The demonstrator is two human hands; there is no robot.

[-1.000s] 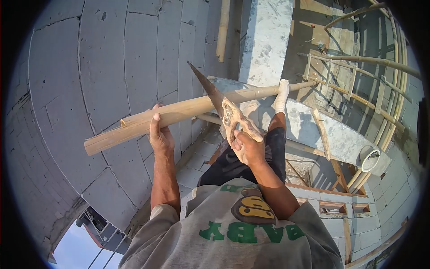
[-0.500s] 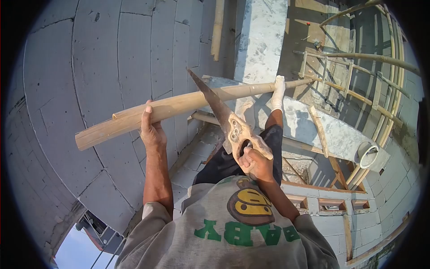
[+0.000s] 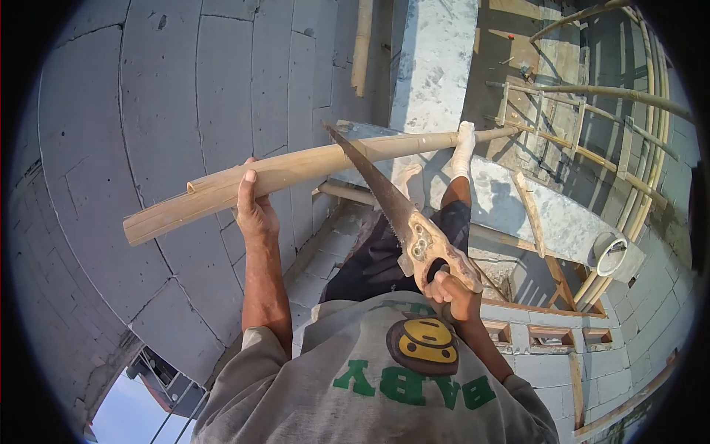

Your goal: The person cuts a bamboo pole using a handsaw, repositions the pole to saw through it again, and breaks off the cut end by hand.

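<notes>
A long bamboo pole [image 3: 303, 164] lies across the view, its thick end at the left, with a split stub near that end. My left hand [image 3: 257, 209] grips the pole near the thick end, thumb on top. My right hand [image 3: 452, 292] is closed round the wooden handle of a hand saw [image 3: 386, 194]. The saw's rusty blade points up and to the left, with its upper part against the pole. A foot in a white sock [image 3: 464, 152] rests on the pole farther along.
A grey block wall [image 3: 163, 126] rises at the left. A pale concrete ledge [image 3: 503, 196] runs under the foot, with a wood strip [image 3: 530, 214] and a white bucket [image 3: 610, 254] on it. Bamboo scaffolding [image 3: 592, 153] stands at the right.
My right hand has drawn the saw down and to the right, so more of the blade lies on the near side of the pole. My left hand still holds the pole.
</notes>
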